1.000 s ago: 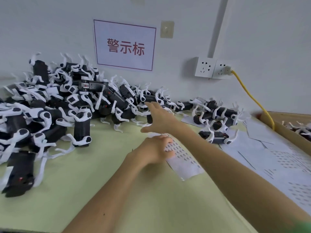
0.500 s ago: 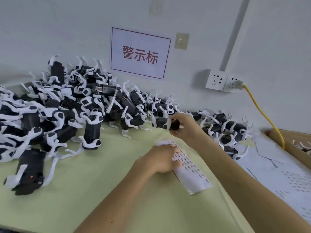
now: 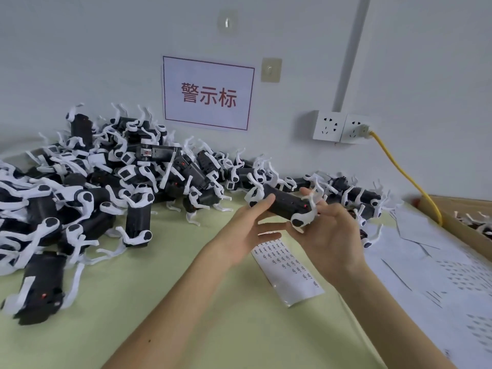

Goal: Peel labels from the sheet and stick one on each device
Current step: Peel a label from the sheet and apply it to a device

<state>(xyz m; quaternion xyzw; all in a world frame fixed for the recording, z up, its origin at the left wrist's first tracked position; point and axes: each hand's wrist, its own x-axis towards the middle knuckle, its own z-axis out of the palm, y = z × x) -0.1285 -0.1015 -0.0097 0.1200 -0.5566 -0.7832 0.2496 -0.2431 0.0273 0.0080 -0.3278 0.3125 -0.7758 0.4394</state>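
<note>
My right hand (image 3: 332, 235) grips a black device with white legs (image 3: 283, 203), holding it lengthwise just above the table between thumb and fingers. Reaching in from the left, my left hand (image 3: 246, 230) has its fingers nearly straight; its index fingertip touches the device's left end and its thumb is spread below. I cannot see a label on its fingers. The label sheet (image 3: 288, 267) lies flat on the pale green table (image 3: 199, 302) under both hands, with rows of small labels. A large pile of the same devices (image 3: 106, 187) fills the left and back.
More devices (image 3: 359, 195) lie along the wall behind my hands. Used white backing sheets (image 3: 439, 267) cover the table's right side. A cardboard box (image 3: 452, 206) stands at the far right. A yellow cable (image 3: 399, 169) runs from the wall sockets (image 3: 340, 126).
My right hand took a device from the row at the back and brought it toward me. My left hand lifted off the label sheet and rose to the device.
</note>
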